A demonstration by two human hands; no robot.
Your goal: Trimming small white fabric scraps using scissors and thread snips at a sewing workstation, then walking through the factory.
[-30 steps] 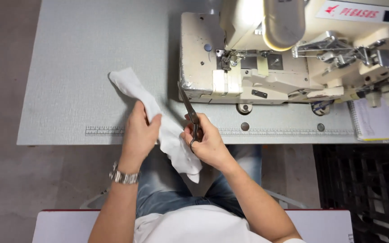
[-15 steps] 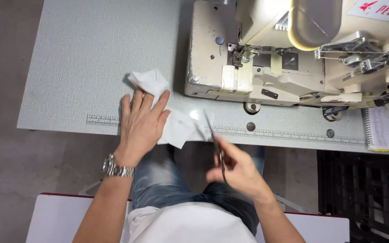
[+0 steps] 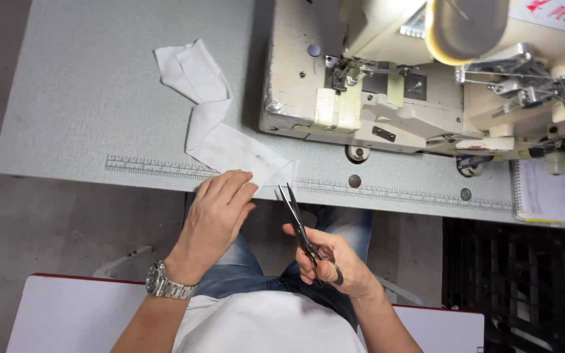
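A strip of white fabric (image 3: 207,117) lies folded across the grey table (image 3: 80,98), its near end reaching the table's front edge. My left hand (image 3: 217,216), with a metal watch on the wrist, pinches that near end at the edge. My right hand (image 3: 331,261) holds black scissors (image 3: 299,225) below the table edge, blades nearly closed and pointing up toward the fabric's end, a short gap away from it.
A cream industrial sewing machine (image 3: 426,85) fills the table's right half. A ruler strip (image 3: 158,168) runs along the front edge. A spiral notebook (image 3: 554,196) lies at the far right, a black crate (image 3: 524,287) below it. My jeans-clad lap is under the hands.
The fabric has been stretched out longer across the table. My left hand moved from flat on the cloth to its near end. My right hand with the scissors drew nearer the fabric's end.
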